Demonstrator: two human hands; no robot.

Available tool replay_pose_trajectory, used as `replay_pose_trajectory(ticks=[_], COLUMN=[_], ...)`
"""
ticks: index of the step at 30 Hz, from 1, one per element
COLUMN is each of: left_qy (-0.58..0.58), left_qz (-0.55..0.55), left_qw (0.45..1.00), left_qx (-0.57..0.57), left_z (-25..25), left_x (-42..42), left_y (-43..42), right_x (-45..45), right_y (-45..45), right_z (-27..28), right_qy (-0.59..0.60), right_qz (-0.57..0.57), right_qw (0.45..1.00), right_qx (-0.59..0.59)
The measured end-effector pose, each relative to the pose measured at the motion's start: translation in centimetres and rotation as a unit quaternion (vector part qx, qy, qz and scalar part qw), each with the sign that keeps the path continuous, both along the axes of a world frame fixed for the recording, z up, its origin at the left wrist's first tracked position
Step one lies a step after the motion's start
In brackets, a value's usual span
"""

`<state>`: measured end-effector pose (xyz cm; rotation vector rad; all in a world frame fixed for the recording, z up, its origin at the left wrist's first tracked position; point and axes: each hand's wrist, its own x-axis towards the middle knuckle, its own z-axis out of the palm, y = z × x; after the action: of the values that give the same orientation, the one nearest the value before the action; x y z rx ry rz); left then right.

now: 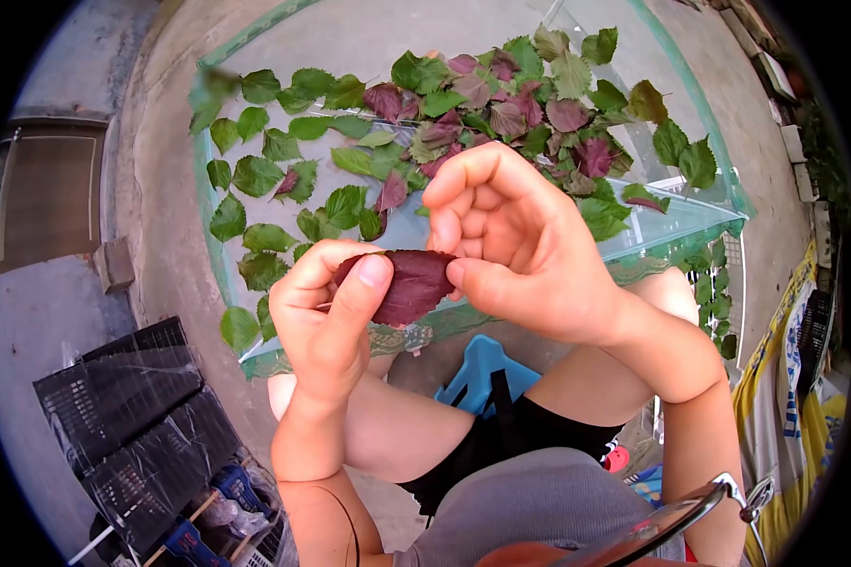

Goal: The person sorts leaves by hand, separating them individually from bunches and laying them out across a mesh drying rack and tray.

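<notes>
A dark purple perilla leaf (pixel 408 288) is stretched between my two hands, above the near edge of a mesh sheet (pixel 633 250). My left hand (pixel 331 307) pinches its left end, with the thumb lying on top. At the right end, the thumb and a finger of my right hand (pixel 529 250) close on the leaf's tip, and the other fingers are curled. Beyond my hands lies a pile of purple and green leaves (pixel 506 118) on the sheet. Separate green leaves (pixel 257 176) are spread flat on its left side.
A blue plastic stool or basket (pixel 487 369) is between my legs. Black plastic-wrapped boxes (pixel 137 416) stand at lower left. A yellow and grey sack (pixel 775 378) lies at right. More leaves (pixel 714 293) hang or lie below the sheet's right edge. Glasses (pixel 671 524) show at the bottom.
</notes>
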<state>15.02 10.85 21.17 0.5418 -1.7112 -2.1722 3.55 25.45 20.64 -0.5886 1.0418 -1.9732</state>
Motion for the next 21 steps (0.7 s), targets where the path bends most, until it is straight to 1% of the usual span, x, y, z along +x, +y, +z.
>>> replay_pose_trajectory(ticks=[3,7,11,17,19,21], left_qy=[0.003,0.030,0.054,0.072,0.071,0.070], left_qz=[-0.013,-0.002,-0.009,0.000,0.000,0.000], left_qw=[1.000,0.999,0.993,0.989,0.989,0.988], left_qx=[-0.002,-0.043,-0.101,-0.126,-0.130,-0.134], left_z=[0.1,0.3,-0.1,-0.4,-0.3,-0.2], left_x=[-0.1,-0.3,-0.2,-0.4,-0.4,-0.5], left_y=[0.1,0.5,0.4,0.4,0.5,0.7], right_x=[0.0,0.5,0.9,0.7,0.8,1.1], right_y=[0.0,-0.2,-0.5,-0.3,-0.1,-0.2], right_z=[0.1,0.3,0.2,0.4,0.4,0.6], right_qy=[-0.022,-0.053,-0.040,-0.035,-0.050,-0.040], right_qz=[0.017,0.038,0.020,0.017,0.039,0.036], right_qw=[1.000,0.998,0.999,0.999,0.998,0.998], right_qx=[-0.002,0.010,0.013,0.016,0.025,0.037])
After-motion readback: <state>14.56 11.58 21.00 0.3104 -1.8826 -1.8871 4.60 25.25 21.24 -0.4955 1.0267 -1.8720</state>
